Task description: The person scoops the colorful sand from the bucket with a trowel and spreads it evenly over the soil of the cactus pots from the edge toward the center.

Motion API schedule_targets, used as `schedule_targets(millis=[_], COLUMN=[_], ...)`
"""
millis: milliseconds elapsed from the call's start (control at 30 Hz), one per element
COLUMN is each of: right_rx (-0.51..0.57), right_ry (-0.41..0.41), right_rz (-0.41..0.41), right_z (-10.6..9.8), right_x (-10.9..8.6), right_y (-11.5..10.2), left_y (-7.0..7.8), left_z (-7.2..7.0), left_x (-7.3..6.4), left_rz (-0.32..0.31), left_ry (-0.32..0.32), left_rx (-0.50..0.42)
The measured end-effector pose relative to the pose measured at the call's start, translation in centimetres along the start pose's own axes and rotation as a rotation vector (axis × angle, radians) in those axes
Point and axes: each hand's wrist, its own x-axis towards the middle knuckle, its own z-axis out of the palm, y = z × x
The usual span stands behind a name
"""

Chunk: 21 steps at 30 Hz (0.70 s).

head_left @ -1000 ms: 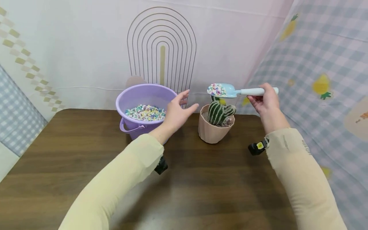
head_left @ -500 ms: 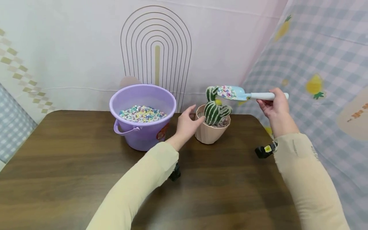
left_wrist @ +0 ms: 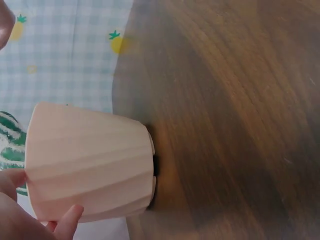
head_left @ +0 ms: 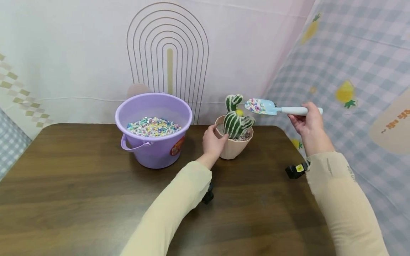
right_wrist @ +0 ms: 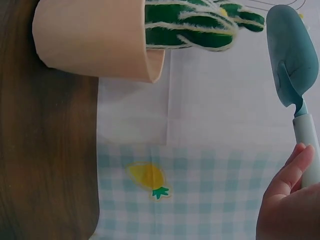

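Note:
My left hand [head_left: 213, 144] grips the left side of a beige flower pot [head_left: 232, 150], thumb at the rim. In the left wrist view its fingertips lie against the ribbed pot wall [left_wrist: 92, 160]. A striped green cactus [head_left: 233, 125] with a yellow bloom stands in the pot. My right hand [head_left: 309, 124] holds a light blue hand trowel [head_left: 270, 107] by its white handle, nearly level, right of the cactus top. Small multicoloured pebbles [head_left: 255, 106] lie heaped in its blade. The right wrist view shows the underside of the trowel blade [right_wrist: 292, 50].
A purple bucket [head_left: 157, 153] of similar pebbles [head_left: 153, 127] stands left of the pot, its handle [head_left: 136, 146] hanging down at the left. Both stand near the back edge of the brown wooden table [head_left: 96, 199]. Patterned cloth [head_left: 336, 64] hangs behind and at the right.
My left hand has moved right from beside the bucket to the pot and taken hold of it. The trowel has shifted right, from over the cactus to beside it. The view has turned slightly.

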Motion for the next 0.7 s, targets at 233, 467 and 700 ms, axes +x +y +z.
schedule_targets(millis=[233, 467, 700], right_rx=[0.038, 0.026, 0.059], right_ry=[0.022, 0.026, 0.045], right_rz=[-0.003, 0.004, 0.032], right_z=[-1.0, -1.8, -2.7], right_x=[0.5, 1.1, 1.8], right_y=[-0.3, -0.4, -0.2], left_y=[-0.3, -1.0, -1.0], left_z=[-0.1, -1.3, -1.2], left_x=[0.2, 0.8, -0.6], left_rz=[0.008, -0.049, -0.068], left_ry=[0.053, 0.089, -0.015], left_rx=[-0.063, -0.08, -0.079])
